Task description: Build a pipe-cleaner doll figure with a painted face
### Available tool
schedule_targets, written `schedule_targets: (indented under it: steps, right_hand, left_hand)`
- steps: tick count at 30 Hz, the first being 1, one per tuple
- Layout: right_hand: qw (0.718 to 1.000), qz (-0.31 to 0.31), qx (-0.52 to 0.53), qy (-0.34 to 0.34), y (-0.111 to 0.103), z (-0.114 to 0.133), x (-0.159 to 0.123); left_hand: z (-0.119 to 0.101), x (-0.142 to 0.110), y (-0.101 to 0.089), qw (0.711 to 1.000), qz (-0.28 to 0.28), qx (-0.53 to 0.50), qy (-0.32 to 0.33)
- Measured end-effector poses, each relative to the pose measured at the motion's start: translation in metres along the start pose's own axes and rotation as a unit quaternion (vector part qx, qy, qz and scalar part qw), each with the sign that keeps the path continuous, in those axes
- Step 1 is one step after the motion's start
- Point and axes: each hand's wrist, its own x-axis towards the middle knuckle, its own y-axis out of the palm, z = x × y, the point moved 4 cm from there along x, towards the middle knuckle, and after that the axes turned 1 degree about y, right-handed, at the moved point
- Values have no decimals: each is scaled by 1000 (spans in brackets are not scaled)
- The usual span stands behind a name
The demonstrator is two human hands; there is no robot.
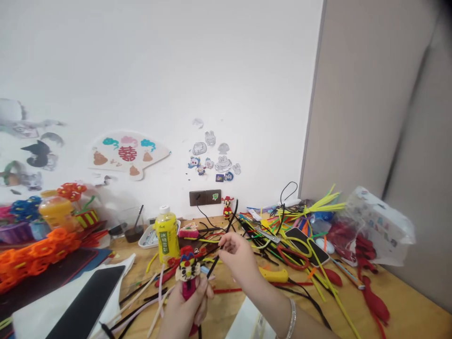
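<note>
The left hand (pixel 185 315) is curling around a pipe-cleaner figure (pixel 188 275), its face already formed, above the near wooden table (pixel 406 301), while the right hand (pixel 238 256) is pinching a black pipe cleaner (pixel 213 266) just beside it.

The left hand (pixel 183 313) holds a small pipe cleaner doll (pixel 187 275). The right hand (pixel 237 256) pinches a black pipe cleaner (pixel 213 266) just beside the doll. A yellow bottle (pixel 167 238) stands behind the doll
</note>
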Motion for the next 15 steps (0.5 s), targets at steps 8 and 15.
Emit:
schedule_targets:
  steps: [8,15]
  right_hand:
    - [991,-124,-12,-55,-63,15,39]
    - [999,43,-17,-10,-54,18,39]
  left_hand:
    - [4,2,-3,1000,0,-21,-18]
    - [-9,14,-18,996,-85,0,24]
